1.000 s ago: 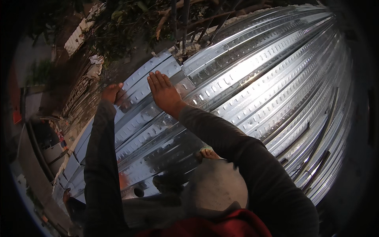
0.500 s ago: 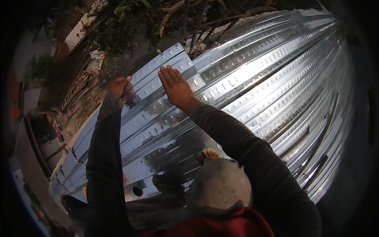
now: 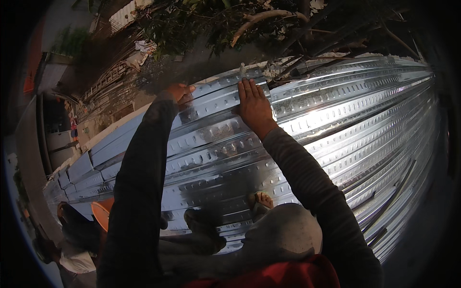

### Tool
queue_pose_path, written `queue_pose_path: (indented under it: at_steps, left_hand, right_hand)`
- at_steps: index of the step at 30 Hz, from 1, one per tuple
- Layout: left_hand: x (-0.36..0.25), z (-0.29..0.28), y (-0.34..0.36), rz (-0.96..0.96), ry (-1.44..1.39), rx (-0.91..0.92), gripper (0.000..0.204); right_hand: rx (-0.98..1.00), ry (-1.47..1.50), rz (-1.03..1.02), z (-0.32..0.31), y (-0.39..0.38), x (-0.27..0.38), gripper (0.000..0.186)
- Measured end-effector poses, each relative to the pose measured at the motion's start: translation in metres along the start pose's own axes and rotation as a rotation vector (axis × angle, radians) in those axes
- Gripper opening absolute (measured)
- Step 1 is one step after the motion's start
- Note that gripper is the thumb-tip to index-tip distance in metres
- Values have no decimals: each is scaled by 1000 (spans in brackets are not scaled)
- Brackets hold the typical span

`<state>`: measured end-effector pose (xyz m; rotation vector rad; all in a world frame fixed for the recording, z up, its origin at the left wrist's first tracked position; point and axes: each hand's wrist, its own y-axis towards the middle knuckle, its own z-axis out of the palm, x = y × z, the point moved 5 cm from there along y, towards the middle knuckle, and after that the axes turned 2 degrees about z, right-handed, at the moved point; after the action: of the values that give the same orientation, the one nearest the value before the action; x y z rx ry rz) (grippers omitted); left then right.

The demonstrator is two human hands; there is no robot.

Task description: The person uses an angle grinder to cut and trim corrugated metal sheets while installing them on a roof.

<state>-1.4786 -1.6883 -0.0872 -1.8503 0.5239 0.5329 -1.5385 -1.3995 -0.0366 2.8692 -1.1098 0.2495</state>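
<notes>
"What changed?"

"The view swung; more pale ledge (image 3: 120, 123) shows beyond the ribbed metal decking panel (image 3: 216, 102), so it may lie better inside the far rim."

"And the 2 hands?"

"Right hand (image 3: 254, 106): flat on its right end, fingers straight, nearly together. Left hand (image 3: 176, 92): fingers bent by its far edge; gripping or not, I can't tell."

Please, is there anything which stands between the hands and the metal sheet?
Nothing visible does. The right hand rests palm-down directly on the sheet, and the left hand is at its outer edge, with no object seen in between.
</notes>
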Motion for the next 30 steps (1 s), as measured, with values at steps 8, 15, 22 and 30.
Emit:
queue_pose_path:
  at_steps: [8, 15, 22, 30]
  left_hand:
    - [-22, 26, -48, 596, 876, -583, 80]
    - [24, 89, -97, 623, 946, -289, 99]
    - [-9, 74, -74, 553, 960, -275, 122]
    - [42, 114, -68, 575, 1133, -597, 94]
  right_hand:
    - [72, -46, 9, 16, 10, -9, 93]
    - [241, -87, 70, 6, 27, -2, 103]
    - [264, -13, 70, 20, 20, -1, 112]
    - [52, -78, 88, 52, 0, -1, 72]
